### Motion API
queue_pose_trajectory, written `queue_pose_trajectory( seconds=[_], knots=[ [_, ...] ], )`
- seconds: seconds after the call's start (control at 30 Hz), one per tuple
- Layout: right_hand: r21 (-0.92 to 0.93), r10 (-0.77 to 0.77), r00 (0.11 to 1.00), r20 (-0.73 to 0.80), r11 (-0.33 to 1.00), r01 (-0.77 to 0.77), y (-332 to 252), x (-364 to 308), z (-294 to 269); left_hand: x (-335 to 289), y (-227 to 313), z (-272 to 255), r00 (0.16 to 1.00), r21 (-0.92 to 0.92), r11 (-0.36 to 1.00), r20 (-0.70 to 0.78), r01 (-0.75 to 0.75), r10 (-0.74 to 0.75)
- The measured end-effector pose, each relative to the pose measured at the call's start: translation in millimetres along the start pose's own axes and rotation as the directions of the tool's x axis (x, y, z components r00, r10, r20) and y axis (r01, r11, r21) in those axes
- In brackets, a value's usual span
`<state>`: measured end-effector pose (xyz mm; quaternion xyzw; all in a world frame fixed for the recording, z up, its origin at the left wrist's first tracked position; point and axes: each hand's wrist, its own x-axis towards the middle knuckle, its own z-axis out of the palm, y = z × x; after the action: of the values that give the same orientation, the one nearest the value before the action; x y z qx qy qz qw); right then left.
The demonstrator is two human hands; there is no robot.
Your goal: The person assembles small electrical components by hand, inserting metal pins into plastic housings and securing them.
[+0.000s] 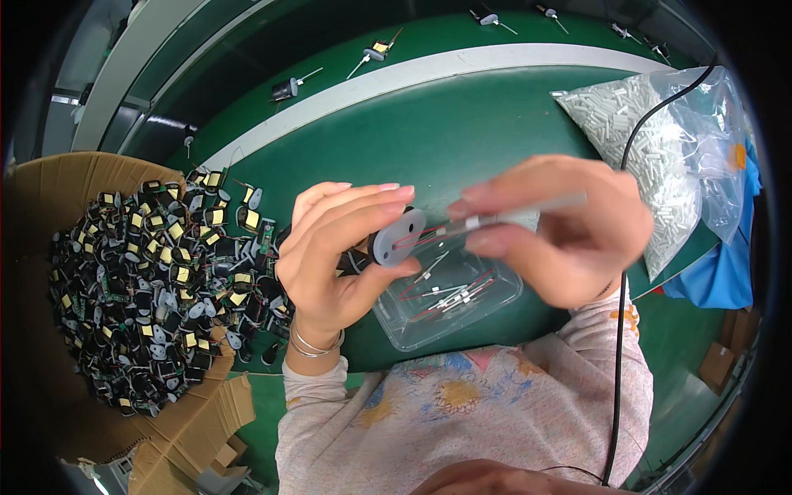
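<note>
Grey-faced part near tray of leads

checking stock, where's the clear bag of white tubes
The clear bag lies at upper right in the head view, on the green table, beside the right hand.

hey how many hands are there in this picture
2: the left hand, left of centre, holding a grey disc; the right hand, blurred, right of centre, holding a pale stick.
</note>
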<state>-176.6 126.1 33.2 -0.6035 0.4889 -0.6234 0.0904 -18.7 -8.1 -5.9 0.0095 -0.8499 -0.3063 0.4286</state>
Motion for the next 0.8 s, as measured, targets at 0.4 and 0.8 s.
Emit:
queue_pose_trajectory(
  seconds=[0.4,0.8],
  knots=[
    [-0.327,-0.268,0.962,0.058,0.905,0.272,-9.9,-13.0,6.3,-3.4,-2.2,0.0,0.998,-0.107,0.994,-0.063,-0.017,0.01],
    [-0.287,-0.321,0.944,0.073,0.9,0.328,0.6,-14.4,7.3,-2.0,-1.6,1.2,0.998,-0.119,0.993,-0.067,-0.014,0.006]
  ],
)
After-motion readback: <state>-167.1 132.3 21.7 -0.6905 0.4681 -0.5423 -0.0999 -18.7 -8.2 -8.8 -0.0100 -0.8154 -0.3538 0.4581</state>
